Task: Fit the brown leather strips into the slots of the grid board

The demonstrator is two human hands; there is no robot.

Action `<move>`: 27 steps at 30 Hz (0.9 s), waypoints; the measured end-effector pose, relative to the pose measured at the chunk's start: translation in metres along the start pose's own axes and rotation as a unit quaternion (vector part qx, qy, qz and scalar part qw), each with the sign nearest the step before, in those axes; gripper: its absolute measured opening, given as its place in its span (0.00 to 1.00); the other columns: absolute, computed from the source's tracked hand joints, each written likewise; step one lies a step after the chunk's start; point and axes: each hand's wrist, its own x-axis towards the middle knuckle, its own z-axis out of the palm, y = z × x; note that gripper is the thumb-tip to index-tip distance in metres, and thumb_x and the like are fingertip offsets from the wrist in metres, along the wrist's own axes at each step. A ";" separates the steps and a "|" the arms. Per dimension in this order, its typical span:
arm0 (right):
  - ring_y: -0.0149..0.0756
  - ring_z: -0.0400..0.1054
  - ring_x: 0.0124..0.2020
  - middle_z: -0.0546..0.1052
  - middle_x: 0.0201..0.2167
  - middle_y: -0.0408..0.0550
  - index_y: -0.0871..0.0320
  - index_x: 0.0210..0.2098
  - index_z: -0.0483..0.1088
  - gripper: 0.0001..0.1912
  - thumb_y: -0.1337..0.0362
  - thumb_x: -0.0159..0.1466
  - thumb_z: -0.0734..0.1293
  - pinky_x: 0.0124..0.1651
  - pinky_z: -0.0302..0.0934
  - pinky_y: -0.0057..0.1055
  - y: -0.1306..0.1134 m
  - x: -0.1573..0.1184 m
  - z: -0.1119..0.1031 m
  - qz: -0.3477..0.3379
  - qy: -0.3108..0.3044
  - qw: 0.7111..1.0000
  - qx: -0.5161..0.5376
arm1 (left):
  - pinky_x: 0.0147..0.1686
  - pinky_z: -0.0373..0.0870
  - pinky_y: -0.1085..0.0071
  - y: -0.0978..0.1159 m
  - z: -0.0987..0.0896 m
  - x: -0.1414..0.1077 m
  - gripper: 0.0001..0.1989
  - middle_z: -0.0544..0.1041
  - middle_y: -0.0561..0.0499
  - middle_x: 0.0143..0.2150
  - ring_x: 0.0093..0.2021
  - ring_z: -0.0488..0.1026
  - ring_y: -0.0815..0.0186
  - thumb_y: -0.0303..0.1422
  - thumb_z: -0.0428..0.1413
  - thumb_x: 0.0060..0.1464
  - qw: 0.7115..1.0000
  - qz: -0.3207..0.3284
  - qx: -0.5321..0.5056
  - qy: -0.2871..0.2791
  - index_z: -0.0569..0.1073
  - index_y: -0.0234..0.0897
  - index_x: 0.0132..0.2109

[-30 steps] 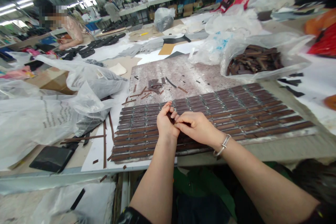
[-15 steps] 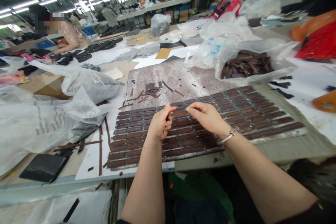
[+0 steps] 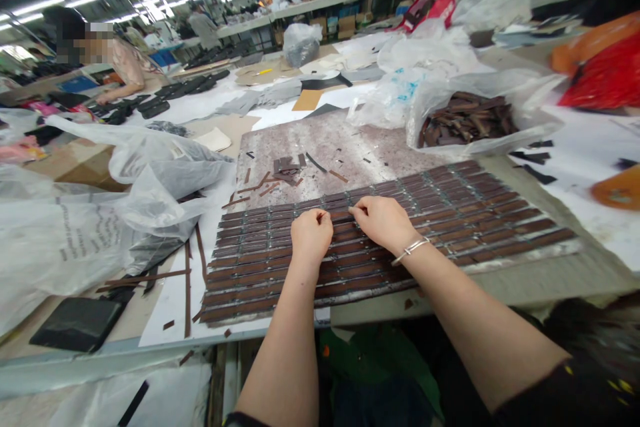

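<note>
Rows of dark brown strips (image 3: 250,273) lie side by side on a mottled board (image 3: 320,140). Over the upper middle rows, my left hand (image 3: 312,235) is closed, its fingertips pinched together around something I cannot make out. Just to its right, my right hand (image 3: 383,219) is also closed, thumb and forefinger pressed together at a brown strip's level; what is between them is too small to tell. A narrow gap separates the two hands. Loose brown scraps (image 3: 287,170) lie on the board beyond the rows.
A plastic bag (image 3: 535,127) full of brown pieces stands at the right. White plastic bags (image 3: 65,233) and a black flat object (image 3: 77,323) lie at the left. Red and orange bags (image 3: 603,80) sit at the far right. A person (image 3: 125,63) works at the back left.
My left hand's extended finger has curled in, and that hand has turned knuckles up. My right hand has moved slightly left and down. The view has shifted a little.
</note>
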 end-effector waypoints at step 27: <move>0.41 0.70 0.37 0.74 0.35 0.55 0.60 0.36 0.72 0.16 0.60 0.65 0.55 0.39 0.62 0.32 -0.014 -0.003 0.006 -0.018 -0.021 0.993 -0.115 | 0.35 0.65 0.67 0.000 0.005 0.000 0.08 0.76 0.44 0.34 0.35 0.73 0.58 0.35 0.50 0.52 0.989 -0.013 0.147 -0.032 0.72 0.38 0.31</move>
